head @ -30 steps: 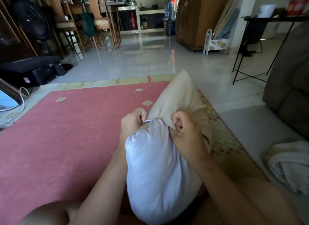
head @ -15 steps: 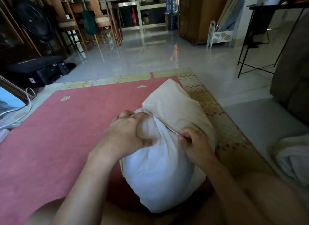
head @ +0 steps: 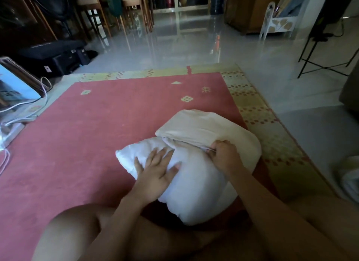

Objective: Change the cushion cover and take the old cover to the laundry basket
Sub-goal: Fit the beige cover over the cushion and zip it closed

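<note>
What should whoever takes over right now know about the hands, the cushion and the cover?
Left hand: flat, fingers spread, pressing the white cushion.
Right hand: grips the open edge of the cream cover.
The cushion lies on the red rug; the cover wraps its far half, the near half is bare.
Done: cover partway; going on or off, cannot tell.
To do: finish the swap, take the old cover to the basket, not in view.
A white cloth lies on the floor at right.
</note>
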{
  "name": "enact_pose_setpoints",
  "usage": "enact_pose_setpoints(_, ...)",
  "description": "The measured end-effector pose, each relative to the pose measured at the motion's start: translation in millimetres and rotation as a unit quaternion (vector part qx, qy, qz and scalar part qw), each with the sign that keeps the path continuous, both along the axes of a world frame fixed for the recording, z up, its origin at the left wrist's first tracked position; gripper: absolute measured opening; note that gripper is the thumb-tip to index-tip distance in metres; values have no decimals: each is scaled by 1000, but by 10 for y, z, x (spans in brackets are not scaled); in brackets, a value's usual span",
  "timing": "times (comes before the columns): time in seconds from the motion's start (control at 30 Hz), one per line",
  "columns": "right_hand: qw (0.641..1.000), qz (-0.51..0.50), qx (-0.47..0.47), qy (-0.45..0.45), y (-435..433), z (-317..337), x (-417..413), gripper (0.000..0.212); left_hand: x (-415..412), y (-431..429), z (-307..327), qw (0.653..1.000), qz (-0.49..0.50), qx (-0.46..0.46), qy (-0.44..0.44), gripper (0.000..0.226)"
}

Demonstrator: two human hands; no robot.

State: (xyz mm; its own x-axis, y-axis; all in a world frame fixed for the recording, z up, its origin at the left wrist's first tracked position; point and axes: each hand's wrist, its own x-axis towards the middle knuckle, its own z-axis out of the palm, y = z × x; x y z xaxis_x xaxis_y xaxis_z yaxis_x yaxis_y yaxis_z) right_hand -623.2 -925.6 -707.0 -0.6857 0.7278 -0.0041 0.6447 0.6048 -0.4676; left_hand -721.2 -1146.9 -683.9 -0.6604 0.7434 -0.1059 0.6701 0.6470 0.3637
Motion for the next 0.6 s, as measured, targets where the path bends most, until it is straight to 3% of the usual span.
enact_pose_setpoints(0.07, 1000, 16, -10, 17, 10, -33, -46, 30, 259, 88, -16, 999, -48, 15, 22, 98)
enact_pose_setpoints(0.1, 999, 14, -26, 36, 3, -23, -50, 24, 379, 150, -83, 996, -71, 4, 60, 102)
enact_pose_setpoints(0.2, 992, 8, -56, 111, -45, 57, -66, 16, 441, 344, -317, 990, -71, -2, 121, 96)
enact_pose_setpoints(0.27, 986, 49, -63, 143, -184, 160, -128, 26, 308, 489, -382, 991, -54, -23, 120, 92)
enact_pose_setpoints(0.33, 984, 101, -60, 133, -374, 233, -231, 32, 182, 623, -458, 991, -49, -61, 111, 98)
enact_pose_setpoints(0.4, 983, 125, -62, 117, -450, 202, -290, 25, 148, 663, -512, 992, -44, -59, 98, 90)
enact_pose_setpoints(0.6, 990, 98, -80, 59, -109, 39, -25, 8, 121, 558, -624, 997, -22, -9, 70, 79)
